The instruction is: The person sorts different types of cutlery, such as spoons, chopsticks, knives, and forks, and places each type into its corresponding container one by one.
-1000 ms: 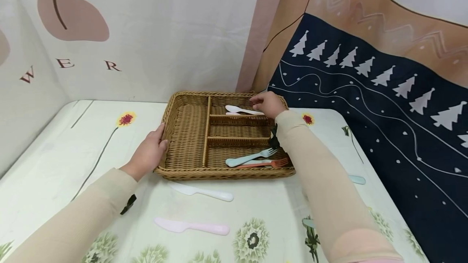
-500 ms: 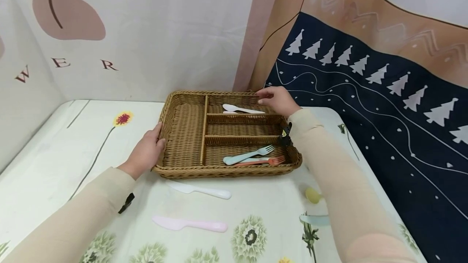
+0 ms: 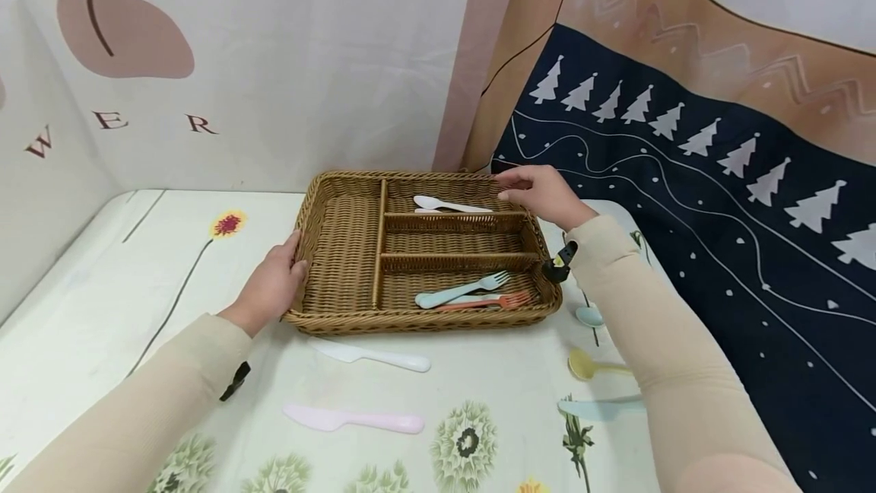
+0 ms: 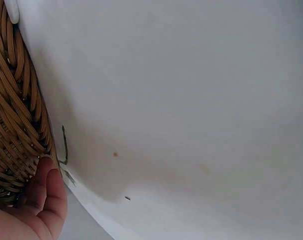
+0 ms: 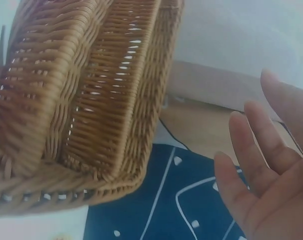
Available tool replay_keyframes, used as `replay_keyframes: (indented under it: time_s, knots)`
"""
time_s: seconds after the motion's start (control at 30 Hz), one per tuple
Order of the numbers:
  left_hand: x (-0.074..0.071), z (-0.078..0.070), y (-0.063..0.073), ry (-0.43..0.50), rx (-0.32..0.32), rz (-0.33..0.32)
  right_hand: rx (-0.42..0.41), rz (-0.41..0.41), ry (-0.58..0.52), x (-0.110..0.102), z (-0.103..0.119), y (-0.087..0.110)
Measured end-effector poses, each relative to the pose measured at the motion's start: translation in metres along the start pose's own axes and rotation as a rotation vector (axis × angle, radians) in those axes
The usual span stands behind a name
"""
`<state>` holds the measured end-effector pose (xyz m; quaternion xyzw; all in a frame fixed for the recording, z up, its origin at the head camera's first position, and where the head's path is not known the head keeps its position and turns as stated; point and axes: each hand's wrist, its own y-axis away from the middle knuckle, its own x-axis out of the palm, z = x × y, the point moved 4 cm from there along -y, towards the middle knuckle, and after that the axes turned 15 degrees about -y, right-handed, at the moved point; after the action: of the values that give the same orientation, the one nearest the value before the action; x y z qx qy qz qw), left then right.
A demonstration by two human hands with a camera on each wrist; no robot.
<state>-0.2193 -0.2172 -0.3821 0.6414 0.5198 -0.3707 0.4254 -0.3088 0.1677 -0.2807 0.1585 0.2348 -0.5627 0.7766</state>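
A brown wicker cutlery tray (image 3: 342,249) with divided compartments stands at the back of the table. My left hand (image 3: 270,287) grips its left side, with the fingertips (image 4: 44,167) against the woven edge in the left wrist view. Over the back right corner hovers my right hand (image 3: 544,192), holding nothing; the right wrist view shows its spread fingers (image 5: 256,140) apart from the tray. A white spoon (image 3: 452,205) lies in the back compartment on another pale piece, mostly hidden. Light blue forks (image 3: 461,291) and an orange fork (image 3: 493,300) fill the front one.
On the cloth before the tray lie a white knife (image 3: 369,356) and a pink knife (image 3: 356,420). Right of them are a yellow spoon (image 3: 582,364), a light blue spoon (image 3: 589,316) and a light blue knife (image 3: 591,408), partly behind the right sleeve.
My right hand has moved right, from above the white spoon's handle to the tray's right back corner. The pieces on the right have come into sight. My left hand stays on the tray.
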Motion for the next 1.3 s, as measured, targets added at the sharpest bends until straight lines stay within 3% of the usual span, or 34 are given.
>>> replay_keyframes:
  time_s: [0.83, 1.3]
  knots:
    - [0.001, 0.0, -0.001, -0.003, 0.003, -0.002, 0.039, -0.018, 0.079, -0.032, -0.04, 0.064]
    - [0.002, 0.002, -0.002, 0.012, 0.004, 0.006, 0.139, 0.002, 0.054, -0.037, -0.069, 0.1]
